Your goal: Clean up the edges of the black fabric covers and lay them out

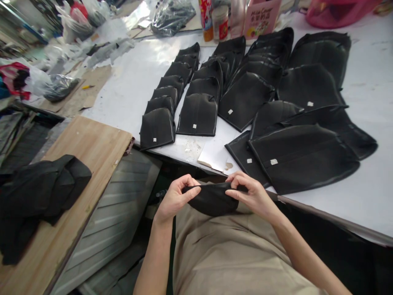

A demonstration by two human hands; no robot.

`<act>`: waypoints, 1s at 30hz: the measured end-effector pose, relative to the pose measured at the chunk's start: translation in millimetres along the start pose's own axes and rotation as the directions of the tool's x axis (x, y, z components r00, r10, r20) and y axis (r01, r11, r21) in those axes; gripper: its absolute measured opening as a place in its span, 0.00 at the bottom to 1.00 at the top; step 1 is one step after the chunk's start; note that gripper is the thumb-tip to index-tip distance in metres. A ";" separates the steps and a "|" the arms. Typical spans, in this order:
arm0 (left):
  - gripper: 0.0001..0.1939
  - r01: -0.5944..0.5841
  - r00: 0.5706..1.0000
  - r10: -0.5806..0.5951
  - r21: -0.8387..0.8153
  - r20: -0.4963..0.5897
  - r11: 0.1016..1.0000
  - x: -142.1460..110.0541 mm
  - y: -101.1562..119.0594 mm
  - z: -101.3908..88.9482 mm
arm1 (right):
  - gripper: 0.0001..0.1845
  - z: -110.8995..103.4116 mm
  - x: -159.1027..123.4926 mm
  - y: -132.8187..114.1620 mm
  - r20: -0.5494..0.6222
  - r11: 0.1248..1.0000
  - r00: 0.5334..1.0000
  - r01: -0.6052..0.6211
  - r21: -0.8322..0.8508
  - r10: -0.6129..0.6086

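A black piece of sheet material [213, 200], like leather or fabric, is stretched between my hands just in front of my body. My left hand [181, 192] pinches its left end between thumb and fingers. At the opposite end, my right hand [247, 190] pinches the upper edge the same way. The piece sags in a curve below its straight top edge. Beyond my hands, several flat black pieces [307, 155] with small white tags lie overlapping in rows on the white-covered table [123, 98].
To the left, a wooden board [95, 139] carries a heap of black material [46, 192]. A jar [220, 22], a pink box [262, 18] and a pink basket [337, 12] stand at the back. Plastic bags [80, 20] and a yellow cutter [88, 87] lie far left.
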State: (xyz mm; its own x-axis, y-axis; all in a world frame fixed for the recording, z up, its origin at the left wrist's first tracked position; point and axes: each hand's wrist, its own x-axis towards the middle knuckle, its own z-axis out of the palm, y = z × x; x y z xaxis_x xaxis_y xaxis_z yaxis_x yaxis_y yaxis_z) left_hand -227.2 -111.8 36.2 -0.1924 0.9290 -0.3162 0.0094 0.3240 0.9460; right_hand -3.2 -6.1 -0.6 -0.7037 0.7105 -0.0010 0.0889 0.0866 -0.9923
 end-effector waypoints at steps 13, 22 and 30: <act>0.17 0.003 1.000 -0.003 -0.013 -0.018 1.000 -4.4 -10.6 -0.3 | 0.14 8.0 -4.7 3.9 -0.082 0.991 0.992 -0.088 0.098 0.096; 0.17 -0.005 0.999 0.003 -0.040 -0.036 0.999 -6.5 -13.7 -0.1 | 0.15 14.0 -3.8 1.3 -0.154 0.983 0.975 -0.147 0.113 0.163; 0.14 -0.031 0.998 0.032 0.036 -0.053 0.999 -9.1 -14.4 -6.3 | 0.15 19.7 -3.4 -0.9 -0.158 0.974 0.973 -0.140 0.177 0.169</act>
State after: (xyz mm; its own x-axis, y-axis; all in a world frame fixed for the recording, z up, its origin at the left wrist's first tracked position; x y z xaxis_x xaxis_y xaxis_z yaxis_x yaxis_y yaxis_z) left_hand -231.8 -126.0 25.9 -0.2438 0.9282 -0.2811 0.0510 0.3017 0.9520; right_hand -14.7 -22.4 -2.2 -0.5580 0.8164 -0.1490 0.0604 -0.1391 -0.9884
